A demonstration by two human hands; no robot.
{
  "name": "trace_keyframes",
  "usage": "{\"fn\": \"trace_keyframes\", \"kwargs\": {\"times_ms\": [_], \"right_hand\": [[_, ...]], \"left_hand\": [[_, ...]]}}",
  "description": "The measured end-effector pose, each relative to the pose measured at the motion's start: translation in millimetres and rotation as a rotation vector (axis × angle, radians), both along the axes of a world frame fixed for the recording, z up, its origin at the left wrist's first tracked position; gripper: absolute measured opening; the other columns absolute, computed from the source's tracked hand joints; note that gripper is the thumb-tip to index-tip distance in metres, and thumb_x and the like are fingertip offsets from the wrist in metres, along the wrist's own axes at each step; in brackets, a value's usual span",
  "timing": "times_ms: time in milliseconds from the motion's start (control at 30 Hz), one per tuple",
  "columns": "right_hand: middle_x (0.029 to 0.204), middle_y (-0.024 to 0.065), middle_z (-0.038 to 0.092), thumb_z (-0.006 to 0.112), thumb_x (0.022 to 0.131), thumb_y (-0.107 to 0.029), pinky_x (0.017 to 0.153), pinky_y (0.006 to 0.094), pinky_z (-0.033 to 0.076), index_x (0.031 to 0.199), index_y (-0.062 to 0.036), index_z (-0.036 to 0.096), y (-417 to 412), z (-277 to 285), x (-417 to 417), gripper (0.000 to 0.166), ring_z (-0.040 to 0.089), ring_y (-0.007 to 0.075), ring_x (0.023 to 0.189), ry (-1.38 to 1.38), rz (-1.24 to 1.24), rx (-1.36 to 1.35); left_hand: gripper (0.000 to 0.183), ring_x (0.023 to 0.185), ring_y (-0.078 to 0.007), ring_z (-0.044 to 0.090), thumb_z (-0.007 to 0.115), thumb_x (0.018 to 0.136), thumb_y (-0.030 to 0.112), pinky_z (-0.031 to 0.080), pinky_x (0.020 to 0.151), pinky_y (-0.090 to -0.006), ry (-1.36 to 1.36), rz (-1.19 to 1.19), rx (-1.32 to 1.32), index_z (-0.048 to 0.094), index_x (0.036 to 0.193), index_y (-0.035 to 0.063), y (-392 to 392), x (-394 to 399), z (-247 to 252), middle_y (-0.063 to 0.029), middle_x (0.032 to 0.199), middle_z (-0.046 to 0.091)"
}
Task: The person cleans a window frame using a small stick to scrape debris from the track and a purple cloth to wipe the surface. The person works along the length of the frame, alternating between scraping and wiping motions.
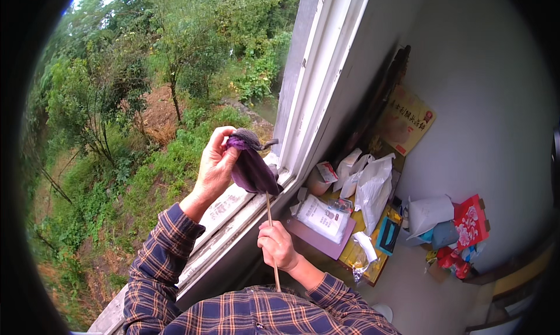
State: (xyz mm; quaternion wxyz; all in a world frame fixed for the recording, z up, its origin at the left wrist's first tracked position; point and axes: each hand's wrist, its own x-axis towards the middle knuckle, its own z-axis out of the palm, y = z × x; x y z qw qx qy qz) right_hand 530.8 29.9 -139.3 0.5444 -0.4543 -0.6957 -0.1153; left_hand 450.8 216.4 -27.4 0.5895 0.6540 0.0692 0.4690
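My left hand (218,157) pinches the top edge of a dark purple cloth piece (256,168), possibly a shoe or slipper, with a dark grey strap-like end sticking out to the right. It is held up at the open window, above the sill. Below it, my right hand (278,245) grips a thin wooden stick (276,273). The stick's upper end meets the lower edge of the cloth piece; whether it goes inside cannot be told. The stick's lower end is near the front of the plaid shirt.
The worn white window frame (234,210) runs diagonally beneath my hands, with greenery outside. To the right, a yellow table (378,265) bears white plastic bags (374,182), a packet of papers (323,219) and a teal-edged item (387,235). Bags and a red box (470,221) lie beyond.
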Motion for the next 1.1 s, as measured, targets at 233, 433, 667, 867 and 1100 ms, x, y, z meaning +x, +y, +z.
{"fn": "trace_keyframes", "kwargs": {"times_ms": [233,433,667,867,1100], "right_hand": [[0.076,0.0112,0.053,0.059,0.065,0.005,0.061,0.0353,0.05,0.068,-0.0006,0.054,-28.5,-11.7,10.6,0.008,0.057,0.0291,0.073,0.084,-0.055,-0.025],[0.076,0.0122,0.053,0.058,0.067,0.004,0.058,0.0351,0.049,0.07,-0.0002,0.054,-27.0,-2.9,19.2,0.007,0.057,0.029,0.07,0.12,-0.031,0.045],[0.073,0.013,0.052,0.054,0.066,0.007,0.054,0.0356,0.047,0.072,-0.0005,0.052,-12.9,6.8,42.5,0.01,0.054,0.0288,0.062,0.183,-0.01,0.042],[0.068,0.0121,0.052,0.052,0.066,0.005,0.055,0.0363,0.046,0.068,-0.0018,0.049,2.9,11.2,47.6,0.008,0.053,0.0298,0.062,0.209,-0.124,0.003],[0.069,0.0119,0.053,0.051,0.067,0.003,0.06,0.0382,0.047,0.067,-0.0015,0.05,20.3,-4.0,72.3,0.005,0.054,0.0306,0.063,0.263,-0.182,-0.057]], "left_hand": [[0.022,0.085,-0.006,0.054,0.055,0.094,0.003,0.046,0.076,-0.021,-0.044,0.092,0.033,0.047,0.114,0.0067,-7.5,-0.5,2.7,0.0,0.094,0.059],[0.021,0.073,-0.0237,0.062,0.064,0.083,0.005,0.049,0.071,-0.0336,0.366,0.357,0.258,0.049,0.098,0.0033,-25.5,41.3,-36.9,-0.0143,0.079,0.061],[0.021,0.07,-0.0211,0.059,0.062,0.081,0.002,0.048,0.069,-0.0335,0.542,0.246,0.301,0.047,0.095,0.0012,-34.1,90.1,-61.5,-0.0163,0.076,0.061],[0.023,0.074,-0.0349,0.061,0.064,0.079,0.005,0.048,0.07,-0.0397,0.654,0.32,0.469,0.048,0.096,0.0027,-26.6,100.8,-82.7,-0.0194,0.08,0.061],[0.029,0.088,-0.0355,0.06,0.064,0.077,0.009,0.048,0.08,-0.0406,0.704,0.298,0.606,0.056,0.104,0.0012,-26.2,101.6,-97.7,-0.0208,0.093,0.061]]}}
